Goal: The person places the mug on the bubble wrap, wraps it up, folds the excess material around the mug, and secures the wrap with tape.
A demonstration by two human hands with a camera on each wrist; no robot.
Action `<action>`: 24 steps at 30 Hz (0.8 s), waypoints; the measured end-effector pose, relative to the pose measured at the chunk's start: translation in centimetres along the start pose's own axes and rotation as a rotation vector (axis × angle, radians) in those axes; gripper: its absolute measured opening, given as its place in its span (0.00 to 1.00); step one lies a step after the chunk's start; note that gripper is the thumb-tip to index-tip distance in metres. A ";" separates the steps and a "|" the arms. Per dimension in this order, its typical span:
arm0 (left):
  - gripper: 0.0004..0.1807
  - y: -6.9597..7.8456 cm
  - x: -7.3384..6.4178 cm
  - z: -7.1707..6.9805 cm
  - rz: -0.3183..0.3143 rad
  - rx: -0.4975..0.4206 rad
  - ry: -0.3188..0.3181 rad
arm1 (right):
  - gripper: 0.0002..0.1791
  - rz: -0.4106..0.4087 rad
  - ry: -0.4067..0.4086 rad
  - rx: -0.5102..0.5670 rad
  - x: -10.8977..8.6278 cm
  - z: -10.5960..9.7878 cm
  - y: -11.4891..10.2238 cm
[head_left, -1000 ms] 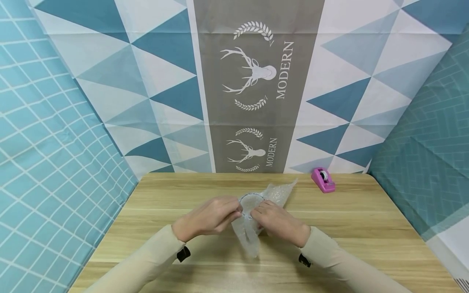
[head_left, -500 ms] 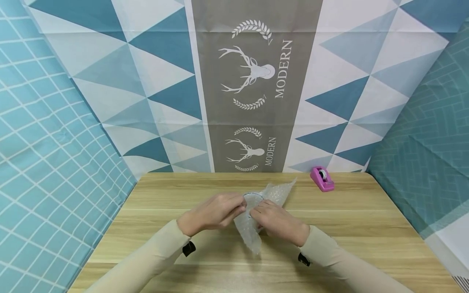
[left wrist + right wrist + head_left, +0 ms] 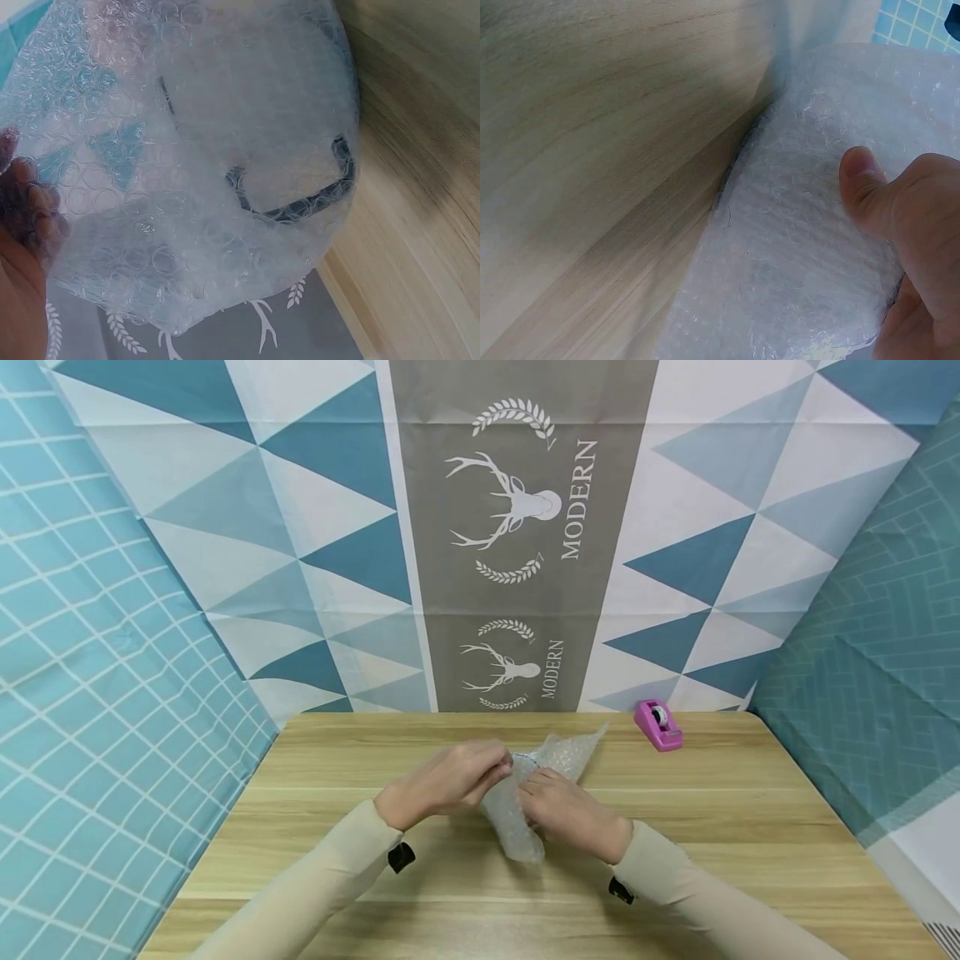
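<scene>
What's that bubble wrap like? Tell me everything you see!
The bubble wrap is see-through, shiny plastic covered in little round bubbles, creased and bent. A dark curved strip shows through it. One pointed corner sticks out toward the back right, and a flap points toward the front. The left hand and right hand both grip it over the wooden table. Whether it rests there is hard to tell.
</scene>
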State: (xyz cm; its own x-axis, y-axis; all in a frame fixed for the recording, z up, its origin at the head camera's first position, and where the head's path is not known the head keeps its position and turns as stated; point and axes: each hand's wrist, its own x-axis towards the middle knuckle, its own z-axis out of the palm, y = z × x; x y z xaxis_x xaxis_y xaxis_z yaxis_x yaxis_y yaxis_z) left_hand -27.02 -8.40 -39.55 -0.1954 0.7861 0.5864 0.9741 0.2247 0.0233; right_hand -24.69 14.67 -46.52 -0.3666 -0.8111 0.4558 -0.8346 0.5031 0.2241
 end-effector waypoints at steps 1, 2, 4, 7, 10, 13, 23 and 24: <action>0.09 0.0 0.0 0.0 -0.002 0.002 -0.001 | 0.14 -0.001 0.002 -0.005 0.0 0.0 0.0; 0.09 0.0 0.1 0.0 -0.004 0.002 -0.002 | 0.14 -0.002 0.002 -0.007 0.0 0.1 0.0; 0.09 -0.1 0.1 0.0 -0.014 0.001 -0.007 | 0.13 -0.002 -0.005 -0.021 0.0 0.1 0.1; 0.10 -0.1 0.3 0.0 -0.030 -0.003 -0.016 | 0.11 0.001 -0.020 -0.037 0.0 0.1 0.1; 0.10 -0.2 0.5 0.1 -0.044 -0.007 -0.021 | 0.11 -0.001 -0.022 -0.051 -0.1 0.1 0.1; 0.09 -0.3 0.7 0.3 -0.050 -0.007 -0.020 | 0.13 -0.006 -0.016 -0.053 -0.1 0.3 0.1; 0.11 -0.8 1.2 0.6 -0.067 0.016 -0.031 | 0.14 -0.031 0.031 -0.020 -0.1 0.4 0.2; 0.11 -0.9 1.2 0.6 -0.065 0.018 -0.030 | 0.13 -0.033 0.036 -0.018 -0.1 0.4 0.2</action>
State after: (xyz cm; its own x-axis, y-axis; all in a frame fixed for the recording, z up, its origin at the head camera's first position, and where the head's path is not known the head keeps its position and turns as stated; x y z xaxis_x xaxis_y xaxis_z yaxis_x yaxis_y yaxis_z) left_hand -28.16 -7.31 -39.31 -0.2618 0.7866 0.5592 0.9572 0.2859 0.0460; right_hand -24.98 14.79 -46.85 -0.3235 -0.8161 0.4788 -0.8385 0.4818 0.2547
